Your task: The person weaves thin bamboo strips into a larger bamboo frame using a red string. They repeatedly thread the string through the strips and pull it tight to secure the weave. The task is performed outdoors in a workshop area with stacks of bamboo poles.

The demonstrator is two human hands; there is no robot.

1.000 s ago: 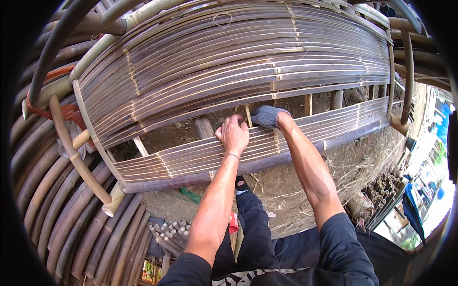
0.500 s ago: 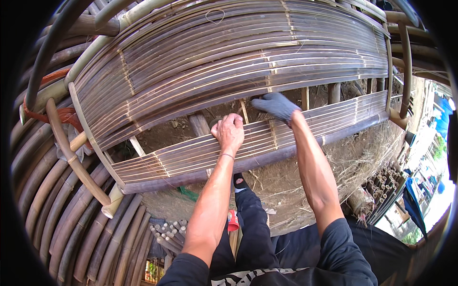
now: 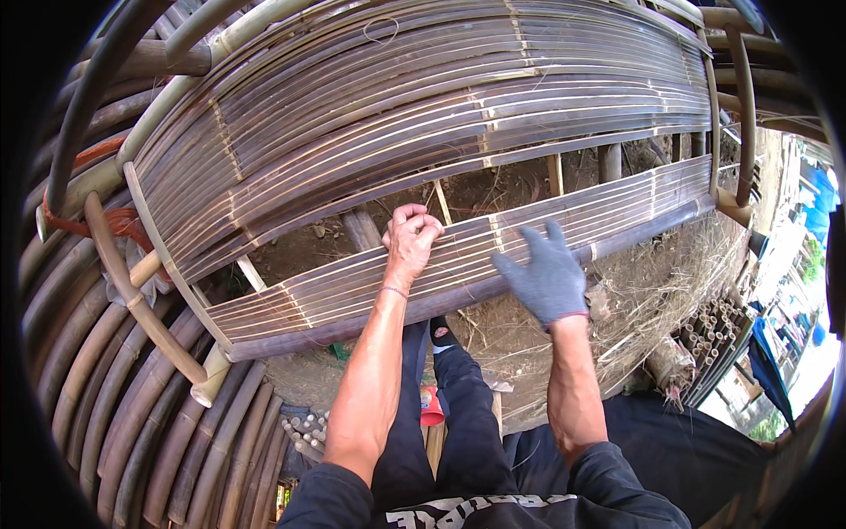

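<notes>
A bamboo bench (image 3: 599, 115) with a seat of long dark slats lies across my view, a wide gap running between its far slats and a nearer band of slats (image 3: 352, 280). My bare left hand (image 3: 411, 240) is at the gap-side edge of the near band, fingers curled in a pinch. Whatever it holds, if anything, is too small to make out. My right hand (image 3: 545, 275), in a grey glove, hovers over the near band and its thick front bamboo pole (image 3: 467, 294). Its fingers are spread and nothing is in them.
Pale cross pieces (image 3: 442, 203) show in the gap. Curved bamboo poles (image 3: 176, 414) are stacked at the left, beside the bench's armrest (image 3: 141, 291). A red container (image 3: 430, 407) stands by my legs. Cut bamboo tubes (image 3: 712, 335) lie in a bundle at right.
My gloved right hand has come back from the gap toward me and spread its fingers. My left hand has shifted slightly left and up, its fingers now pinched above the slats.
</notes>
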